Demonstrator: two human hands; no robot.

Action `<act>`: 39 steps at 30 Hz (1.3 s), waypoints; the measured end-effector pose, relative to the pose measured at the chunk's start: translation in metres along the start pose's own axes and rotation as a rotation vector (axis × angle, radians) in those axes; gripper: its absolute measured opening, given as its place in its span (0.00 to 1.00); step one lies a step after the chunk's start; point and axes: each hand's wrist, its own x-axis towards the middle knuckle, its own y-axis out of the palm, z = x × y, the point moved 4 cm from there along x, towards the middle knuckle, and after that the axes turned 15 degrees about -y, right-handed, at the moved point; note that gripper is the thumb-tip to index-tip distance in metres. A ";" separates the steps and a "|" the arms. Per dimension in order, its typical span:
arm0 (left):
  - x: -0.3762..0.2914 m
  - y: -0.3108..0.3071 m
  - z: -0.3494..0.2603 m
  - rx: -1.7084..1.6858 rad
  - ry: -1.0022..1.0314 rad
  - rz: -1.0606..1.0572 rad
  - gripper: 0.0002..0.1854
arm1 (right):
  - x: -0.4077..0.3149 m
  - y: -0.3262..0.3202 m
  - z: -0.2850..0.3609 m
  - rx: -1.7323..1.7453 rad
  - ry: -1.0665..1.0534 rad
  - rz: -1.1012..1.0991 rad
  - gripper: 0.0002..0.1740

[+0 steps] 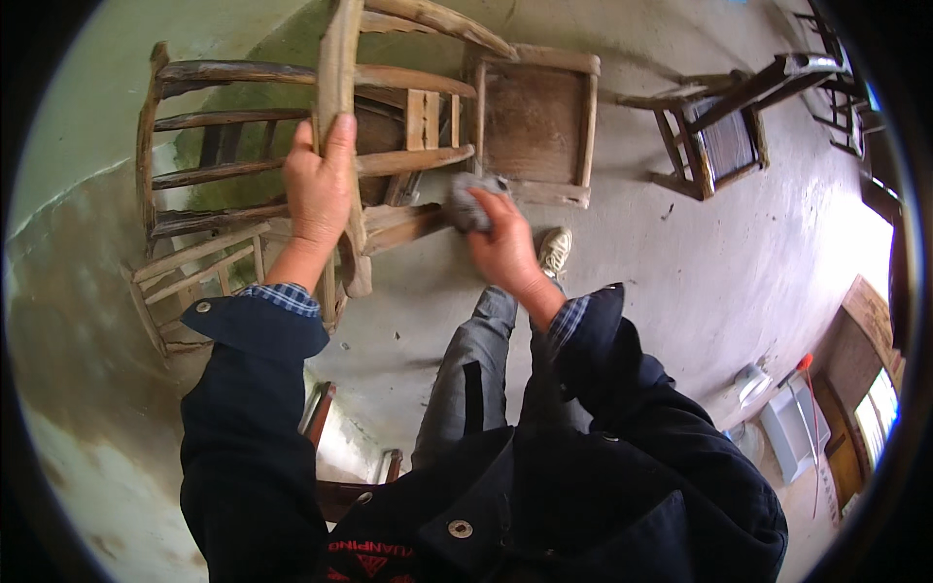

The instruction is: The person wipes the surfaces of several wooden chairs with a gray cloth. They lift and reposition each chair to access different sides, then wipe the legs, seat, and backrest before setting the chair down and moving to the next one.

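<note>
My left hand (318, 186) grips a pale wooden upright (338, 65) of a chair frame, thumb on its near face. Curved crosspieces run off it to the right, and the lowest rail (402, 224) reaches toward my other hand. A bunched grey cloth (465, 208), blurred, is held in my right hand (510, 248) at the far end of that rail. Whether the cloth touches the wood I cannot tell. Beyond it is a brown wooden chair seat (536, 120) with a pale frame; the picture does not settle whether it belongs to the held frame.
A dark slatted wooden chair back (233, 120) is at the left, above a lighter slatted wooden frame (197, 280). Another wooden chair (718, 138) lies toward the right on the concrete floor (641, 240). A grey plastic tray (791, 430) and a red-tipped stick (804, 362) are at lower right.
</note>
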 end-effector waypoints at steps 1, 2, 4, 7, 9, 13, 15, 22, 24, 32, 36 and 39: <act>0.000 -0.003 0.002 0.014 0.051 -0.004 0.21 | 0.013 0.008 0.032 0.100 -0.111 -0.020 0.32; 0.003 -0.008 0.005 0.054 0.069 -0.031 0.21 | 0.024 0.018 0.067 0.153 -0.101 0.075 0.33; 0.005 -0.007 0.006 0.116 0.056 -0.014 0.20 | 0.028 0.036 0.096 0.105 -0.081 0.174 0.37; 0.001 -0.005 0.002 0.177 0.016 -0.100 0.24 | 0.018 0.040 0.076 -0.016 -0.146 0.146 0.39; 0.003 -0.003 -0.001 0.196 0.042 -0.077 0.24 | 0.005 0.041 0.052 -0.037 -0.197 0.053 0.39; 0.000 -0.001 -0.005 0.201 0.056 -0.095 0.23 | -0.017 0.033 -0.034 -0.053 0.255 -0.090 0.34; -0.001 -0.002 -0.003 0.212 0.069 -0.123 0.23 | -0.023 0.028 -0.058 0.003 0.420 -0.101 0.33; 0.002 -0.006 0.004 0.224 0.066 -0.131 0.24 | -0.012 0.046 0.105 0.370 -0.037 0.039 0.48; 0.007 -0.006 0.010 0.178 0.057 -0.116 0.23 | -0.010 0.060 0.097 0.223 -0.155 -0.034 0.46; 0.000 -0.004 0.001 0.101 -0.057 -0.083 0.24 | -0.023 0.075 0.040 0.014 -0.481 -0.083 0.28; -0.001 -0.008 0.004 0.105 -0.084 -0.077 0.25 | -0.029 0.076 0.014 -0.045 -0.529 -0.020 0.26; -0.001 -0.004 0.004 0.107 -0.098 -0.070 0.25 | -0.045 0.073 -0.029 -0.071 -0.389 -0.168 0.21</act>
